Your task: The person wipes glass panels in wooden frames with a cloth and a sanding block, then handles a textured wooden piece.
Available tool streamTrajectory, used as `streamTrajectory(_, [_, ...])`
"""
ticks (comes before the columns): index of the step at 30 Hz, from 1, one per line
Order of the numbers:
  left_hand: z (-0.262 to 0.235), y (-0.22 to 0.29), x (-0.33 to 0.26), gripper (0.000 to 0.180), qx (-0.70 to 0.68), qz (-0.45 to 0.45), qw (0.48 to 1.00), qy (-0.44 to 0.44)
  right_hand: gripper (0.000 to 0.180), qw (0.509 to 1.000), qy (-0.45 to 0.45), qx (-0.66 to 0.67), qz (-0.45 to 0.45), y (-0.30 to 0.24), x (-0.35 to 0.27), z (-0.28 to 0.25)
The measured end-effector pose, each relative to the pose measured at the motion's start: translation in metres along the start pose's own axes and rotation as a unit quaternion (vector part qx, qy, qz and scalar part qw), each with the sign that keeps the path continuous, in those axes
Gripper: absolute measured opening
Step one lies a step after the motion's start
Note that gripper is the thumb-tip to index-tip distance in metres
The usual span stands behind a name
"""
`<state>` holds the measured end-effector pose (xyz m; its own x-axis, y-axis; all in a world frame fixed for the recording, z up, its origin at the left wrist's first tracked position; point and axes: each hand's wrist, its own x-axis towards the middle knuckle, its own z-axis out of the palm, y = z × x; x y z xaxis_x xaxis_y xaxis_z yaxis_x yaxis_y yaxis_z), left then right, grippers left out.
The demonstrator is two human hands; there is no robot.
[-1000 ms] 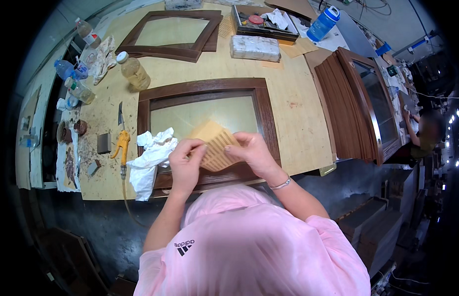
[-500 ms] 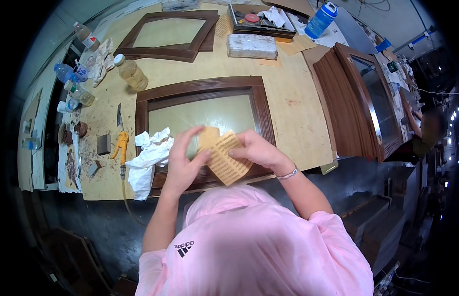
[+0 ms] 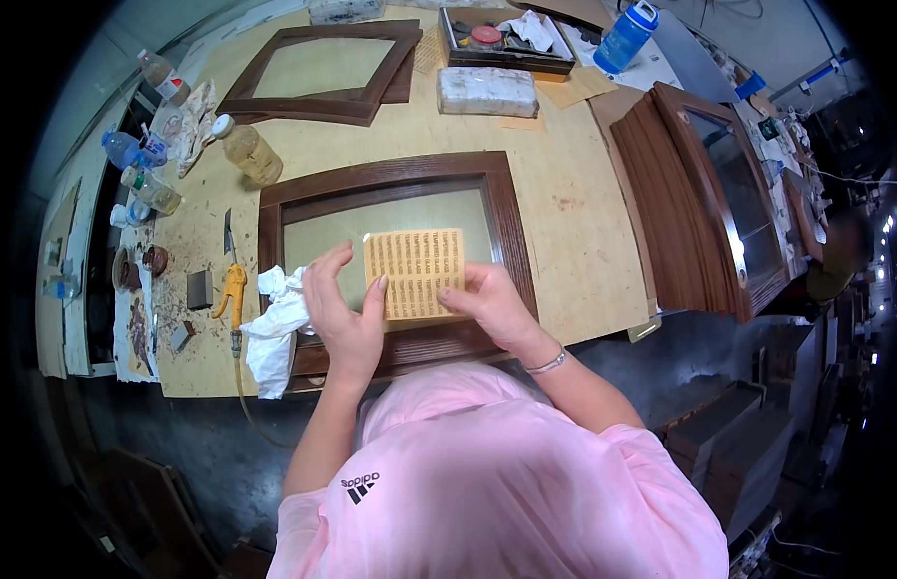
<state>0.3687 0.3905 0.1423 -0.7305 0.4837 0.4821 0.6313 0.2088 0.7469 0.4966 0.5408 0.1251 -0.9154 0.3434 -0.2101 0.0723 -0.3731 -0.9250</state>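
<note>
Both hands meet over a wooden door frame with a glass pane point(image 3: 400, 219) lying on the bench. Between them is a squarish piece of tan printed paper point(image 3: 414, 270), its printed face up. My right hand point(image 3: 492, 304) pinches its lower right side, thumb on top and fingers behind. My left hand point(image 3: 344, 314) has its thumb over the paper's left edge; its index finger stretches away, and whatever lies behind the paper is hidden. Beside my left hand a crumpled white cloth point(image 3: 275, 323) drapes over the frame's left corner.
Left of the frame lie a yellow-handled air blow gun point(image 3: 234, 294), a grey block point(image 3: 201, 289) and a jar point(image 3: 248, 151). More frames point(image 3: 318, 106), a wrapped white block point(image 3: 487, 92) and a tool box point(image 3: 506, 43) sit farther back. Stacked doors point(image 3: 670, 203) stand right; another person works beyond.
The paper has turned from a tilted, two-part position to a flat square with its printed face up. My left hand has shifted slightly left; my right hand has moved slightly right and lower.
</note>
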Motion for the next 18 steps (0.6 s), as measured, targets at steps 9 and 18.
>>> streamTrajectory(9, [0.002, 0.012, 0.012, 0.032, 0.026, 0.106, 0.983, -0.149, 0.02, 0.998, -0.019, 0.022, -0.061, -0.018, 0.004, 0.012])
streamTrajectory(18, [0.004, 0.01, 0.009, 0.021, -0.029, 0.059, 0.989, -0.135, 0.006, 0.991, 0.036, -0.079, -0.1, -0.009, 0.009, 0.012])
